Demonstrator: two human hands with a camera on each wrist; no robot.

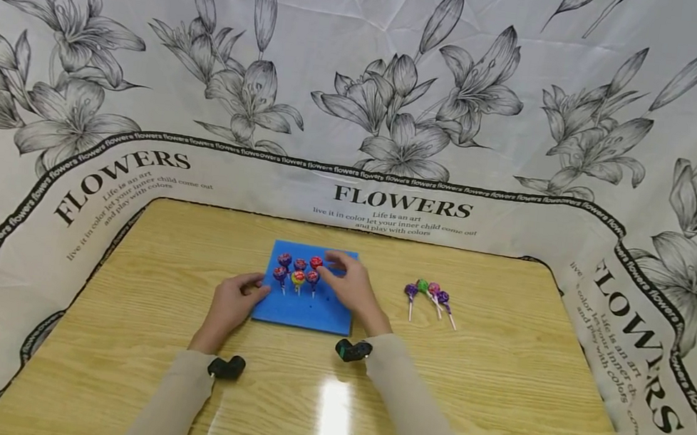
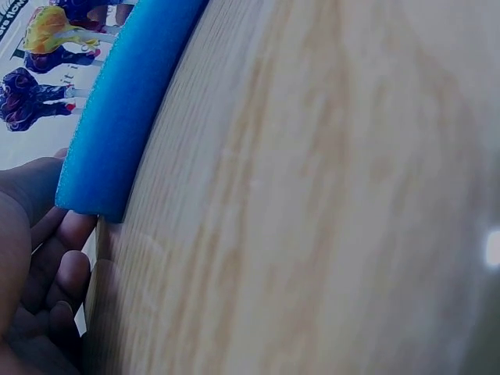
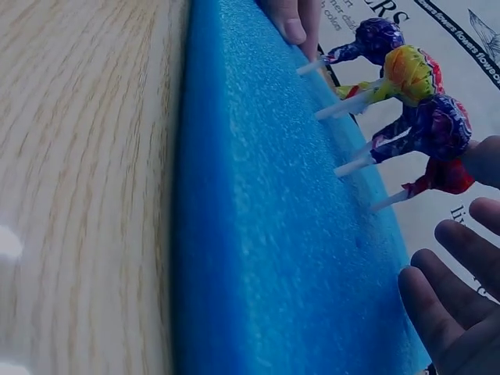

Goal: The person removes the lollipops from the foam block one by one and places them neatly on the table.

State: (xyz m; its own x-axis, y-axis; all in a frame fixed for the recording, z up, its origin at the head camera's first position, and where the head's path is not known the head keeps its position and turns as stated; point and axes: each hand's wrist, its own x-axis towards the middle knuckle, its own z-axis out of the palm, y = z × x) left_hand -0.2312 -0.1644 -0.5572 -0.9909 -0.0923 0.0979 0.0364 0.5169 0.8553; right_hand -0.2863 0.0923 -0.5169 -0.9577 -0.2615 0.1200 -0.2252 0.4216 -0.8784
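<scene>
We see a blue foam block (image 1: 304,306) lying flat near the middle of the wooden tabletop (image 1: 496,392), a little toward its far edge. Six lollipops (image 1: 298,271) stand upright in it in two rows of three, their sticks pushed into the foam. Our left hand (image 1: 234,303) rests at the block's left edge with fingers touching its side – the grip is loose and closes on nothing. Our right hand (image 1: 350,286) lies over the block's far right part, its fingers spread and relaxed just beside the red lollipop (image 1: 316,263) at the end of the far row – we cannot tell whether they touch it. Four loose lollipops (image 1: 430,297) lie on the tabletop to the right of the block, well apart from it.
</scene>
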